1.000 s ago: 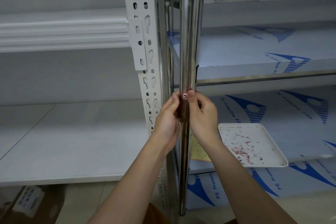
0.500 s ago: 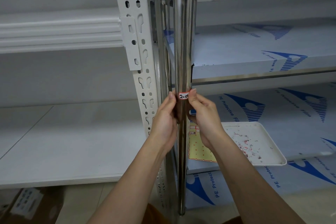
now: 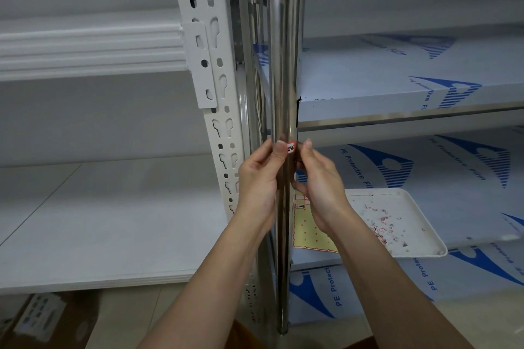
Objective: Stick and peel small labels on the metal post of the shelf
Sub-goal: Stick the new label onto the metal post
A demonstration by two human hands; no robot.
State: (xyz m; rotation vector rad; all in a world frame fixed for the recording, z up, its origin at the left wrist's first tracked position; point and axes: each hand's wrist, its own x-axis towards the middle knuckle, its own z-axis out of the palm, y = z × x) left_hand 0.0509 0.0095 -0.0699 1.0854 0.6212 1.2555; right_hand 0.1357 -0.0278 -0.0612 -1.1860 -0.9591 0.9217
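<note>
While the shiny metal post (image 3: 285, 65) runs straight up and down through the middle of the view, the small red-edged label (image 3: 291, 148) sits on its front face, long side wrapped across the post, writing turned sideways. The left hand (image 3: 259, 178) curls around the post, thumb pressing on the label's left end. The right hand (image 3: 319, 178) curls in from the other side, index fingertip just at the label's right edge. Behind, a label sheet (image 3: 307, 231) lies beside a white tray (image 3: 425, 246) on the shelf.
</note>
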